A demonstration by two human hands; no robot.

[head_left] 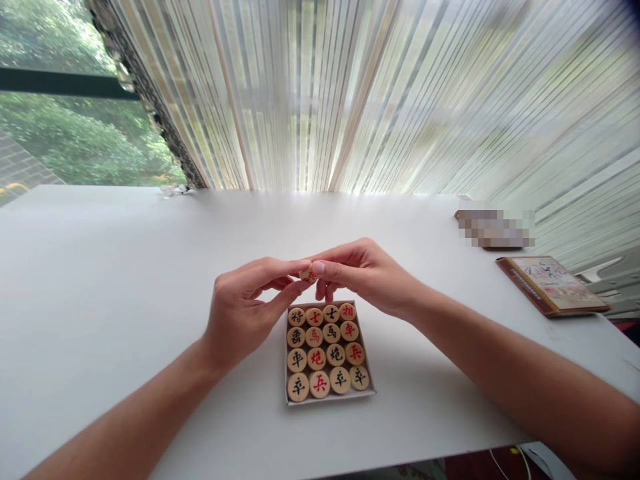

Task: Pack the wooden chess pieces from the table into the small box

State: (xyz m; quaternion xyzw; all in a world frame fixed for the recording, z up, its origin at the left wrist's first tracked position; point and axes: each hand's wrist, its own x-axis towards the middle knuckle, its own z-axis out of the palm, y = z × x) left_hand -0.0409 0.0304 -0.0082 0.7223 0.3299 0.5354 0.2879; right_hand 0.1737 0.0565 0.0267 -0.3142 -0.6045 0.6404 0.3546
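A small open box (369,392) of round wooden chess pieces with red and black characters lies on the white table (100,280), filled in rows. Just above its far edge my left hand (245,310) and my right hand (363,273) meet. Together their fingertips pinch one wooden chess piece (307,273), mostly hidden by the fingers. Both hands are closed in a pinch around it.
A brown box lid with a printed picture (553,285) lies at the right on the table, beyond it a blurred-out flat object (493,229). Striped curtains hang behind the table's far edge; a window shows trees at the left.
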